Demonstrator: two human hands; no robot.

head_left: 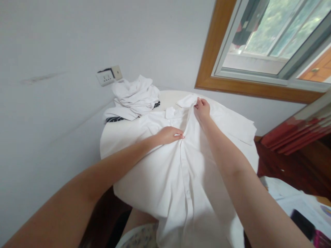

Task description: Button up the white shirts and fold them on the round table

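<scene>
bright window [271, 38], soft shadows, stretched edges

The shirt [165, 172] lies across the table [167, 99] at frame centre, its lower part over the near edge. The clothing pile [136, 94] rests on the table, left of centre; 2 wall plates [105, 78] adjoin its upper left. The window [269, 38] occupies the upper right, the curtain [297, 132] below.

Shirt [199, 175] plain white; cloth [115, 119] black, white-streaked; window frame [248, 91] orange-brown; curtain [297, 134] red, cream.
</scene>
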